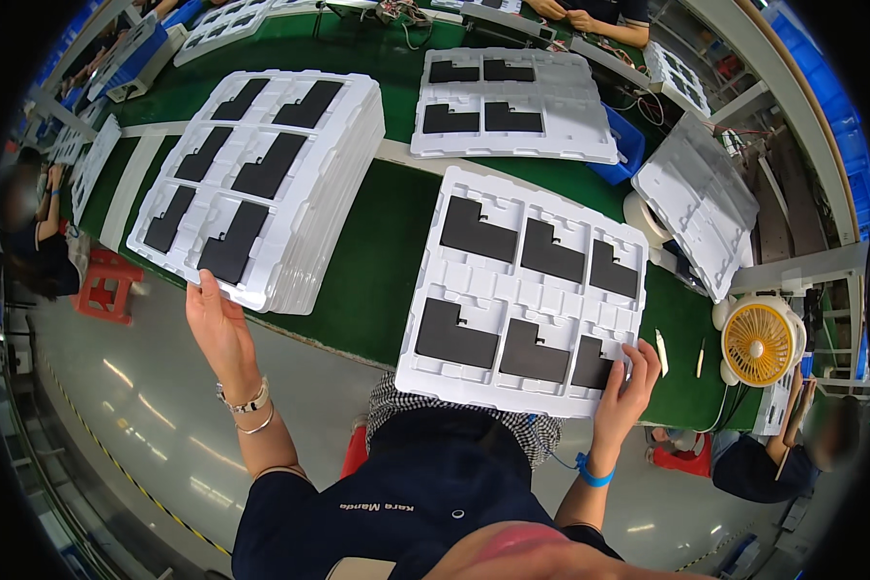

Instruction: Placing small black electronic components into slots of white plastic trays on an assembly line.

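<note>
My left hand (224, 329) is at the near edge of a tall stack of white plastic trays (333, 174). Its fingers are bent at the rim of the top tray, fingertips beside the nearest flat black L-shaped piece (236, 242). My right hand (630, 394) lies at the near right corner of a single white tray (508, 297) in front of me. Its fingers are bent and apart, and the thumb touches or nearly touches a black L-shaped piece (590, 363) in the corner pocket. Several like pieces lie in both trays.
Beyond is another white tray (575, 126), partly filled, by a blue bin (628, 145). To the right are tilted clear trays (701, 203), a yellow fan (757, 344) and a white knife-like tool (661, 353). A red stool (108, 286) stands left. Other people sit around.
</note>
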Available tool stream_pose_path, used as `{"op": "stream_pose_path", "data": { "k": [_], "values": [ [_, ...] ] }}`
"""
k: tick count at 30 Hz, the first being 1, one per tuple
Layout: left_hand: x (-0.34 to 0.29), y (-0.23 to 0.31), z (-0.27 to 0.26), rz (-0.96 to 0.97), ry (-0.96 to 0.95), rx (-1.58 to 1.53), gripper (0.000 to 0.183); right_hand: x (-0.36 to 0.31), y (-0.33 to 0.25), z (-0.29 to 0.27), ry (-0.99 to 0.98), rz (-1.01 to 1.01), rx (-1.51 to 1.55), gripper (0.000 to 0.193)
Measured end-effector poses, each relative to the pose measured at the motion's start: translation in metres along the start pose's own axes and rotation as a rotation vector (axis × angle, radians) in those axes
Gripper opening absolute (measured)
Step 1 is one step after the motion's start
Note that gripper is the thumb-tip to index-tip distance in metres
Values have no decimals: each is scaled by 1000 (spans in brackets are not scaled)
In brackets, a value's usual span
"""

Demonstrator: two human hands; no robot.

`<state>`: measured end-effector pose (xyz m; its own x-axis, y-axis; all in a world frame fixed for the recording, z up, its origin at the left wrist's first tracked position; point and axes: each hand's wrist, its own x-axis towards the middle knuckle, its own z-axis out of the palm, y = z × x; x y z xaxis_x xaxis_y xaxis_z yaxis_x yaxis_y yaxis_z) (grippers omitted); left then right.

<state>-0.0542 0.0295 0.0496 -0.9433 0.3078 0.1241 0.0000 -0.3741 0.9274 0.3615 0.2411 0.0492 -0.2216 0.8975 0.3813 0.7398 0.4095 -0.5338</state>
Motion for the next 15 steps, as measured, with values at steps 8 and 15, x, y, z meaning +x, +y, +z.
{"op": "stream_pose_path", "data": {
  "k": [8,15],
  "values": [
    [0,0,4,4,13,11,26,0,1,0,4,-2,-4,18],
    [3,-2,-4,0,-16,13,29,0,0,-1,10,-5,-8,17]
  ]
}}
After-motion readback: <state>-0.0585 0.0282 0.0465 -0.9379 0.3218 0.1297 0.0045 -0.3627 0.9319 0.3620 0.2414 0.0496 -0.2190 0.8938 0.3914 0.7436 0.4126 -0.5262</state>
